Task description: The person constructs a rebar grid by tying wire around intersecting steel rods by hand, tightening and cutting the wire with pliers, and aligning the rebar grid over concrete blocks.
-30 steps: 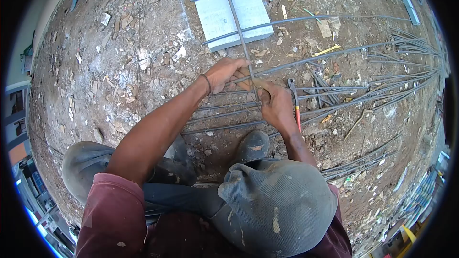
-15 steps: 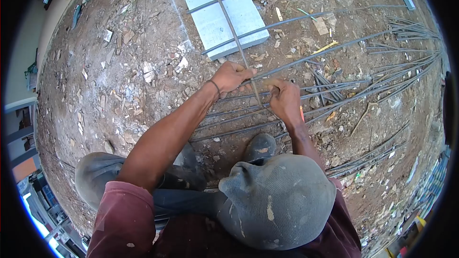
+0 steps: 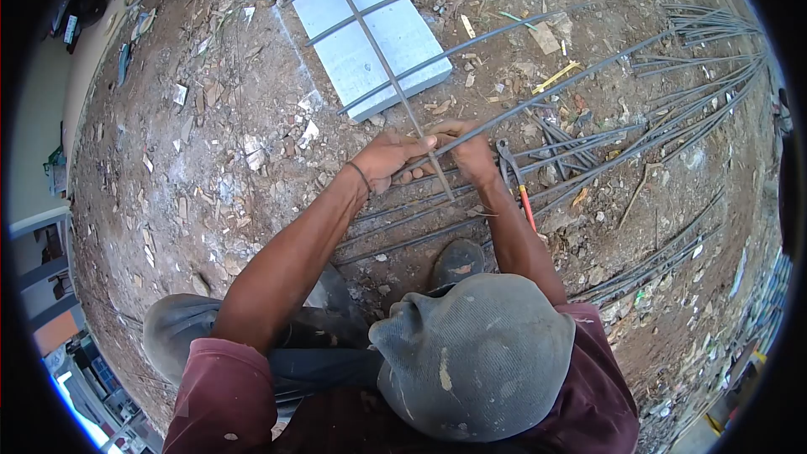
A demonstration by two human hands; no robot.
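Presently I count one long rod [image 3: 378,51] meeting one cross rod [image 3: 545,99], left hand [image 3: 378,161] closed round the latter near their crossing, right hand [image 3: 471,154] half-curled beside it, grip untellable, one pliers [image 3: 525,200] nearby, one white block [image 3: 346,71] beyond.

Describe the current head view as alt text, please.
A person's left hand and right hand work where two metal rods cross. Beyond, rods pass over a pale block on debris-strewn ground; a red-handled tool lies nearby.

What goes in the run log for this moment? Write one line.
left hand: holding crossed bars | right hand: at same crossing, partly hidden | pincers: unheld | white slab: beneath bars
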